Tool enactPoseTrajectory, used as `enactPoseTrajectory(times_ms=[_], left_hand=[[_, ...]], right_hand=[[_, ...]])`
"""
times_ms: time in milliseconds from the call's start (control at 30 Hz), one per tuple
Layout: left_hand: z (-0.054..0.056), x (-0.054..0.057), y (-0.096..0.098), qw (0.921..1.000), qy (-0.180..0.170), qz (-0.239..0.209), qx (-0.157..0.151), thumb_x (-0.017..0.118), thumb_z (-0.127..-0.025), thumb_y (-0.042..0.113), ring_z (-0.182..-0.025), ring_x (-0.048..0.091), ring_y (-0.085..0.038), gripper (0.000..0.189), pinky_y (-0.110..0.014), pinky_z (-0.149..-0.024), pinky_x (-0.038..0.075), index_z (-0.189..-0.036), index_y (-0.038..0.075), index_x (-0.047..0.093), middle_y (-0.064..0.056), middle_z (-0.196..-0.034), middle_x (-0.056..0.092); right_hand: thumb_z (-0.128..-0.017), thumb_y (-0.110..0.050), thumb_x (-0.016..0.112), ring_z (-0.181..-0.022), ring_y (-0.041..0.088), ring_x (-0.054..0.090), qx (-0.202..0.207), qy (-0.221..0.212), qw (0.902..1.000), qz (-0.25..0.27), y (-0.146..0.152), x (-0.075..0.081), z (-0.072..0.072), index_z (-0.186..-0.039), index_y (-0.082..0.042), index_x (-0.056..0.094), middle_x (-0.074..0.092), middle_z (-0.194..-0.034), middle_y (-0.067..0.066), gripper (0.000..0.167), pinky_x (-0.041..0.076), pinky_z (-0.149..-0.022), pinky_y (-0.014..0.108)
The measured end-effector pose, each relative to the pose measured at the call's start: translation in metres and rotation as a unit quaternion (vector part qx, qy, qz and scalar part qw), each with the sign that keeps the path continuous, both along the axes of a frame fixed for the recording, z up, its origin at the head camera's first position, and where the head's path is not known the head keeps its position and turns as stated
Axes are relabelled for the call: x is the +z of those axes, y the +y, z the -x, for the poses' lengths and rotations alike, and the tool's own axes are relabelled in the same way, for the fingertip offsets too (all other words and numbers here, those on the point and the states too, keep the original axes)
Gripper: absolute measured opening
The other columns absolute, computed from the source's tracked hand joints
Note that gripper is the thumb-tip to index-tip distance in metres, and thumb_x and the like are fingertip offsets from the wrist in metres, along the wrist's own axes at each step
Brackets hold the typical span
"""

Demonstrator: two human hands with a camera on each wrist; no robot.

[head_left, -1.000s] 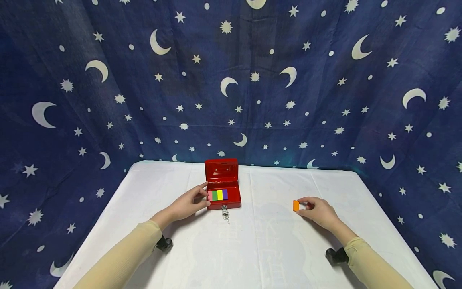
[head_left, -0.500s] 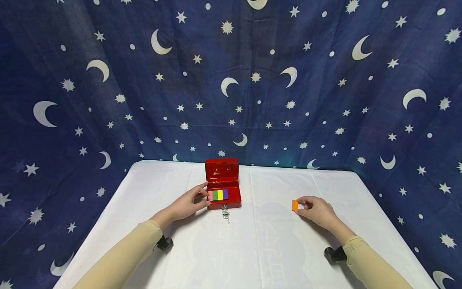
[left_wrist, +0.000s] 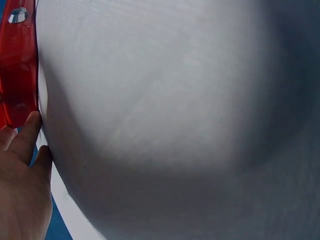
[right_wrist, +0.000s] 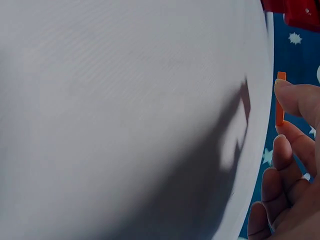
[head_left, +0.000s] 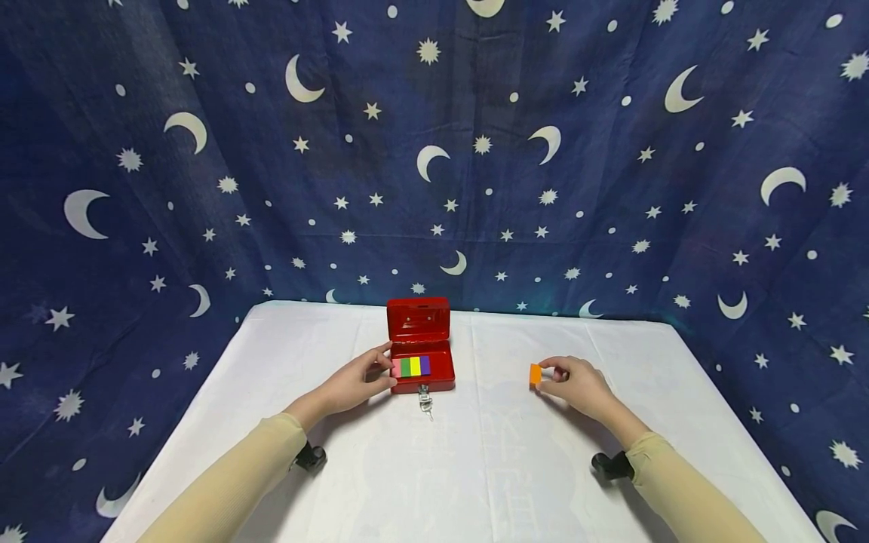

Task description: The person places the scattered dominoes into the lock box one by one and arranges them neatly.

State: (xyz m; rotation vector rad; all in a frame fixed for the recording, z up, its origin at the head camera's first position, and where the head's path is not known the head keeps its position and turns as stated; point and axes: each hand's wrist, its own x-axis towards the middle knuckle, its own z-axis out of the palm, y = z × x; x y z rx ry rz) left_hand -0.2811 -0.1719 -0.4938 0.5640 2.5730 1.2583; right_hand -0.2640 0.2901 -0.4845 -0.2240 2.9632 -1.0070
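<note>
A red cash box [head_left: 444, 365] stands with its lid raised at the middle back of the table. Inside, a row of pink, green, yellow and purple flat pieces [head_left: 415, 366] lies along its left part. My left hand [head_left: 356, 378] rests against the box's left side, thumb near the front corner and a finger towards the back. In the left wrist view its fingertips touch the red corner. To the right of the box, my right hand [head_left: 579, 386] pinches a small orange block [right_wrist: 280, 105] between thumb and finger, held above the cloth. Its other fingers curl loosely.
Keys [head_left: 425, 403] hang from the lock at the box's front. A white cloth [head_left: 495, 452] covers the table. Behind and at both sides hangs a dark blue curtain [head_left: 380, 249] with moons and stars.
My right hand has moved left and slightly away from me with the orange block, nearer to the box. My left hand and the box have stayed in place.
</note>
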Motion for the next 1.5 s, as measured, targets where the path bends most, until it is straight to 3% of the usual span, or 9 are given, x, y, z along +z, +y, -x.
enactPoseTrajectory(times_ms=[267,867,1500], left_hand=[[-0.001,0.0,0.0,1.0,-0.003,-0.002,0.001,0.073,-0.096,0.038,-0.146,0.041,-0.028,0.029,-0.056,-0.118,0.029,-0.113,0.02,0.058,0.002,-0.167,0.027],[-0.001,-0.003,-0.002,1.0,-0.002,-0.006,0.001,0.073,-0.096,0.037,-0.145,0.042,-0.028,0.031,-0.056,-0.118,0.029,-0.117,0.018,0.059,0.002,-0.167,0.027],[-0.001,0.0,-0.001,1.0,0.004,-0.001,0.001,0.073,-0.095,0.039,-0.143,0.045,-0.027,0.032,-0.057,-0.118,0.029,-0.116,0.02,0.058,0.003,-0.167,0.028]], right_hand=[[-0.085,-0.033,0.084,-0.076,0.02,0.05,0.014,0.01,0.9998,0.013,-0.024,0.007,0.005,-0.119,-0.015,0.073,0.056,-0.086,-0.001,0.039,0.041,-0.057,0.03],[-0.083,-0.031,0.083,-0.077,0.019,0.05,0.051,0.033,0.998,0.021,-0.074,0.017,0.018,-0.117,-0.019,0.075,0.056,-0.084,-0.003,0.037,0.039,-0.065,0.035],[-0.085,-0.033,0.082,-0.081,0.018,0.051,0.077,0.018,0.9968,0.007,-0.117,0.019,0.033,-0.12,-0.026,0.074,0.057,-0.084,-0.004,0.036,0.039,-0.07,0.036]])
